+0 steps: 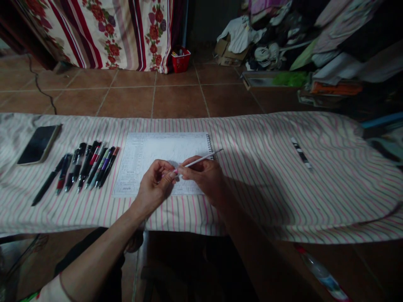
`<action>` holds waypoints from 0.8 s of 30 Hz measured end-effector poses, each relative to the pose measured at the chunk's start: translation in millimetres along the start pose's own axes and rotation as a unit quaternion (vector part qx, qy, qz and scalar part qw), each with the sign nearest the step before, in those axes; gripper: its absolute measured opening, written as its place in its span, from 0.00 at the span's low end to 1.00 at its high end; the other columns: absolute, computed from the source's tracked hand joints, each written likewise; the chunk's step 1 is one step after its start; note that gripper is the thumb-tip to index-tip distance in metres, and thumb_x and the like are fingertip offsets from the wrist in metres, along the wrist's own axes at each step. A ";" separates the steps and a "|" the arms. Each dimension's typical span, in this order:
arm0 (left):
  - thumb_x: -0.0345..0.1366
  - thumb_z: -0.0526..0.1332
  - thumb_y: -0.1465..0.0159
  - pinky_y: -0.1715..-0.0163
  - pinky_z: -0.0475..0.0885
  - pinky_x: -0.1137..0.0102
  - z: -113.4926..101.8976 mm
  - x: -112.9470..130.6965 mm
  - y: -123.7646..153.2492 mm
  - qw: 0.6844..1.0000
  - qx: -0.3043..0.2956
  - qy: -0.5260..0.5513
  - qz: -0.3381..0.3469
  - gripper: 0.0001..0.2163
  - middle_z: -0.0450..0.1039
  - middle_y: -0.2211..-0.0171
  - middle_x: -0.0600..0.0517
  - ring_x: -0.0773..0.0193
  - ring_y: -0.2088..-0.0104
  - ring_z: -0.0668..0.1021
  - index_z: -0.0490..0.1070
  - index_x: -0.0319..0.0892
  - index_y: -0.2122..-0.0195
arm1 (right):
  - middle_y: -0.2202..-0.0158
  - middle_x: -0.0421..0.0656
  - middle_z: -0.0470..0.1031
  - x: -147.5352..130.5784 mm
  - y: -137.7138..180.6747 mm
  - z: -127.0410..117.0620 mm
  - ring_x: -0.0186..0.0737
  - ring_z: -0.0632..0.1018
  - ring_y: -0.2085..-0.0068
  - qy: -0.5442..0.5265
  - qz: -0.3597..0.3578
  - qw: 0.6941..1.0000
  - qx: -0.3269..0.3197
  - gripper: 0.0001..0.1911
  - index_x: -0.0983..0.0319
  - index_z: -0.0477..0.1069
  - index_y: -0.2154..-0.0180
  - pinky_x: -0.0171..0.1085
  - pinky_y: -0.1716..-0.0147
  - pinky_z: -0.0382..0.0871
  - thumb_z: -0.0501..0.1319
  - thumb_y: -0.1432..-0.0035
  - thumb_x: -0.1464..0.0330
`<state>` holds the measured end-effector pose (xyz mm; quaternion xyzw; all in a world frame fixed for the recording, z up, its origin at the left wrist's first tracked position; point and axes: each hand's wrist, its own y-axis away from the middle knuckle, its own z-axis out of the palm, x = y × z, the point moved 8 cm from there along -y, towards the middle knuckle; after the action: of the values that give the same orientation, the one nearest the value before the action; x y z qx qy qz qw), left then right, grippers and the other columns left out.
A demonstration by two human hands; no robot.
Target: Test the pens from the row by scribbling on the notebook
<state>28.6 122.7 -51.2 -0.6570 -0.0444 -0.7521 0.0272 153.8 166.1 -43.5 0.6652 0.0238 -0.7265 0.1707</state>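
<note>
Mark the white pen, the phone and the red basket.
white pen (203,158): head view, middle of the bare barrel.
phone (38,144): head view, centre of the dark screen.
red basket (180,62): head view, its front wall.

The left hand (155,184) and right hand (204,178) cover the lower middle of the notebook (151,153), and its print is too small to read. The near end of the white pen (201,159) is hidden where both hands' fingertips pinch it. The striped cloth (267,180) is cut off at 3 and 9 o'clock. At 1 o'clock, a dark pile (283,37) blurs together. At 5 o'clock a bottle (321,272) is dim and blurred. A black-and-white object (301,153) at 3 o'clock is too small to identify.
</note>
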 end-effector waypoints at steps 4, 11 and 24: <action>0.37 0.64 0.42 0.74 0.65 0.74 0.7 1.5 -0.7 1.000 -0.002 0.010 -0.007 0.09 0.68 0.76 0.57 0.71 0.75 0.71 0.64 0.41 0.67 | 0.78 0.36 0.75 5.6 1.5 6.7 0.32 0.77 0.75 -0.052 0.039 0.997 -0.036 0.13 0.63 0.73 0.75 0.35 0.70 0.77 0.71 0.62 0.63; 0.37 0.66 0.44 0.73 0.65 0.74 -1.3 -1.8 -4.4 0.999 0.009 0.047 -0.004 0.10 0.69 0.74 0.56 0.71 0.74 0.71 0.64 0.41 0.69 | 0.72 0.40 0.77 8.4 0.0 13.7 0.36 0.79 0.70 -0.049 0.001 0.998 -0.024 0.14 0.62 0.76 0.72 0.40 0.66 0.78 0.67 0.55 0.57; 0.37 0.64 0.42 0.65 0.67 0.72 -4.5 9.4 -5.7 0.999 0.021 0.020 0.032 0.09 0.71 0.69 0.53 0.69 0.68 0.72 0.71 0.42 0.62 | 0.63 0.43 0.80 10.2 -5.5 13.2 0.38 0.78 0.64 -0.121 0.012 0.993 -0.010 0.10 0.59 0.78 0.74 0.41 0.59 0.73 0.67 0.55 0.59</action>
<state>22.3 128.1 -42.7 -0.6420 -0.0389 -0.7629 0.0655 139.0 165.6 -53.0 0.5711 0.0022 -0.7992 0.1873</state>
